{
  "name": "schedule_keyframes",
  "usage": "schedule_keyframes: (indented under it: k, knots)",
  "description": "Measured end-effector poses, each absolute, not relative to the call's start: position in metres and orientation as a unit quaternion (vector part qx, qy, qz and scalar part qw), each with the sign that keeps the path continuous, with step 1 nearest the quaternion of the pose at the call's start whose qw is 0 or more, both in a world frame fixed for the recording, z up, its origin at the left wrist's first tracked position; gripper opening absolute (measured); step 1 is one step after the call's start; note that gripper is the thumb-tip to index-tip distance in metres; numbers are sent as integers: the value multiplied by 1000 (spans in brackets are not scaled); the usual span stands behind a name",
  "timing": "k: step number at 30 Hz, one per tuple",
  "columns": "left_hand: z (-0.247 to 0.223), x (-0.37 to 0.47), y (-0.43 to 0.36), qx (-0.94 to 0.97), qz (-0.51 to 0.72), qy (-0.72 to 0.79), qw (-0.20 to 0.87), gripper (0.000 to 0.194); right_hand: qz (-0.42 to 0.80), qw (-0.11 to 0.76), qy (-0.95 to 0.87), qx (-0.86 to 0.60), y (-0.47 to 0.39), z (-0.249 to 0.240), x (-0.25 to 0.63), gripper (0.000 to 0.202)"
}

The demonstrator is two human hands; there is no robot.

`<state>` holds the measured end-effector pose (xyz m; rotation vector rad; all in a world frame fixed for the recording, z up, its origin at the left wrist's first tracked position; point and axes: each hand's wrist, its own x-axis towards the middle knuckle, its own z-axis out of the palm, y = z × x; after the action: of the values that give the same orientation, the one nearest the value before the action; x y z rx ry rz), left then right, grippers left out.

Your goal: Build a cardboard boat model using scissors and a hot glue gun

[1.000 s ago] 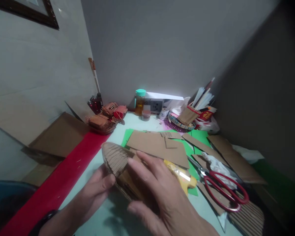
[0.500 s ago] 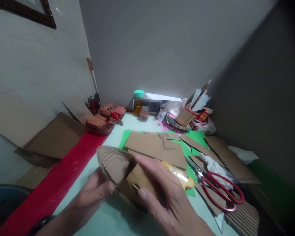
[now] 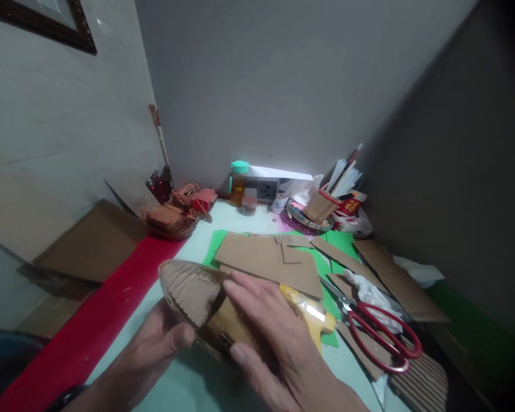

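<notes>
Between my hands is a hollow cardboard piece [image 3: 193, 292] with a ribbed, pointed flap at its left end and a smooth brown part under my right palm. My left hand [image 3: 154, 343] grips its left side from below, thumb on the edge. Across its top and right side lies my right hand [image 3: 274, 332], fingers wrapped over it and thumb along the near edge. A small dark slot or mark shows by that thumb. Just beyond my right hand a yellow glue gun [image 3: 311, 315] lies partly hidden. Its underside I cannot see.
Red-handled scissors [image 3: 386, 337] rest at right among cardboard scraps and a crumpled tissue [image 3: 373, 294]. Flat cardboard [image 3: 266, 257] covers green sheets behind. At the back stand a teal-lidded bottle [image 3: 239, 183], a pen holder [image 3: 321, 205] and a basket of brown items [image 3: 171, 220].
My hands and the cardboard piece have shifted slightly left and down in view. My right fingers lie flatter across the top; the view itself has moved a little.
</notes>
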<state>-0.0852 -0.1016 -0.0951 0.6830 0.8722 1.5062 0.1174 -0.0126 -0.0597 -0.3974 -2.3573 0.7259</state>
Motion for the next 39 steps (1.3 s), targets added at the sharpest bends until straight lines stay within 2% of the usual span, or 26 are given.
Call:
schedule_keyframes:
  k: [7,10,14,18,21,23,27,31,34,39]
  knots:
    - [-95,-83,-101,200,674,359,614,76,233,332,-898,-170,-11,-60,125,72]
    - [-100,-87,-96,136,693,359,611,66,241,326,-890,-207,-10,-52,130,65]
    - [-93,-93,-88,66,702,359,612,44,326,321,-844,-279,-7,-51,134,54]
    - [-79,-97,-83,52,707,369,601,35,475,278,-757,-352,-5,-59,134,59]
    - [-78,-99,-84,71,723,363,584,29,505,279,-733,-360,-5,-61,133,66]
    - [-82,-99,-85,85,733,356,574,32,497,286,-739,-352,-4,-62,133,70]
    - [-91,-99,-86,90,735,354,572,57,495,276,-755,-330,0,-65,127,85]
    - [-90,-94,-86,102,740,346,568,70,477,278,-756,-352,3,-67,121,80]
    - [-85,-90,-85,115,739,333,574,70,487,292,-746,-349,3,-68,119,75]
    - [-82,-91,-85,148,730,343,573,59,499,309,-738,-333,4,-71,119,74]
